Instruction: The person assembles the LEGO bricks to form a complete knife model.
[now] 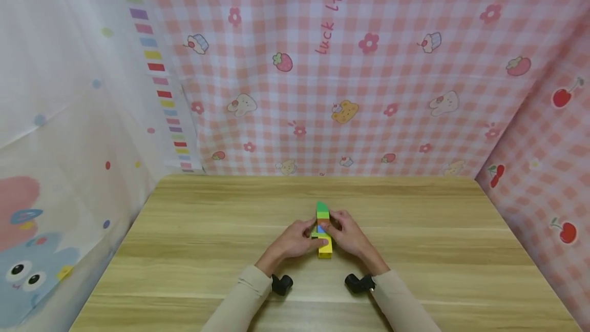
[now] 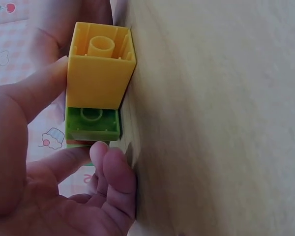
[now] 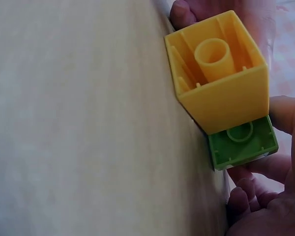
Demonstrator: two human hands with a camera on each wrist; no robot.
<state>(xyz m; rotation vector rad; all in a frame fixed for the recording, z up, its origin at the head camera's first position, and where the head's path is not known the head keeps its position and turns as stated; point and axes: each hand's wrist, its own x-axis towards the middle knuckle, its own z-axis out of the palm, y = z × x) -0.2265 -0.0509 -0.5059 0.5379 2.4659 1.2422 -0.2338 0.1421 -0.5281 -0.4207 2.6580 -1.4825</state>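
Observation:
A row of joined toy building bricks lies lengthwise on the table between the two hands. Nearest is a yellow brick (image 1: 324, 249), its hollow underside with a round tube facing both wrist cameras. Beyond it come a lime green brick (image 2: 93, 125) that juts out to one side, then a blue brick (image 1: 321, 229), a brown-red one and a green end piece (image 1: 321, 207) with a rounded top. My left hand (image 1: 295, 241) holds the row from the left, thumb on the yellow brick. From the right, my right hand (image 1: 348, 233) grips it, thumb over the blue part.
The wood-grain table (image 1: 221, 209) extends around the hands on all sides. A pink checked cloth (image 1: 304, 86) hangs behind it, with more cloth at left and right. Black wrist cameras (image 1: 282, 285) sit by both cuffs.

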